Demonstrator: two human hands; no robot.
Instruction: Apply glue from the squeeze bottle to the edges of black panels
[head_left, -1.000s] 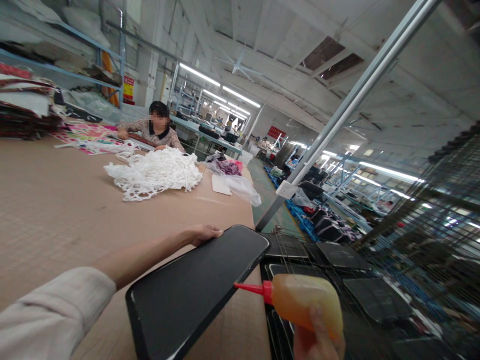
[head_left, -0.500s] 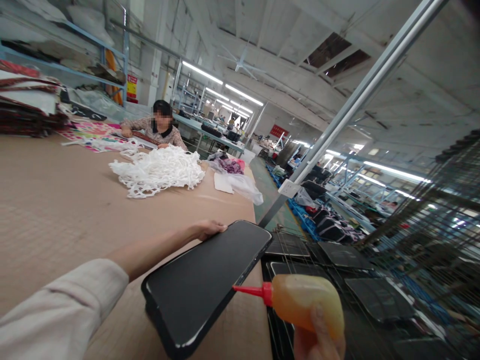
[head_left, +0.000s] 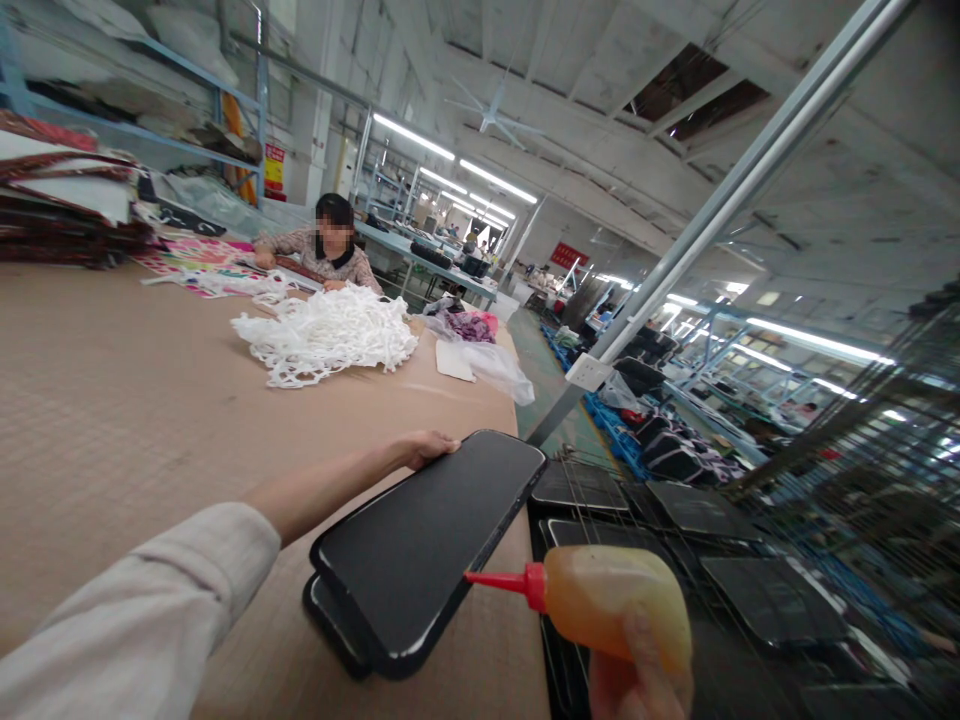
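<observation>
My left hand (head_left: 429, 447) is closed on the far left edge of a black rounded rectangular panel (head_left: 435, 540), which is tilted above the table. A second black panel (head_left: 330, 625) shows under its near left end. My right hand (head_left: 641, 675) grips a squeeze bottle (head_left: 615, 605) of amber liquid with a red pointed nozzle. The nozzle tip points left and lies at the panel's right edge; whether it touches, I cannot tell.
A brown-covered table (head_left: 150, 400) carries a heap of white netted strips (head_left: 330, 335) and a clear plastic bag (head_left: 502, 370). Across it sits a person (head_left: 337, 250). A slanting metal post (head_left: 675, 260) rises beyond. Wire racks with black panels (head_left: 772, 600) stand at the right.
The held panel's near end has swung up and right, showing more of the second panel beneath. The bottle stays almost in place at the panel's edge. My view has shifted slightly.
</observation>
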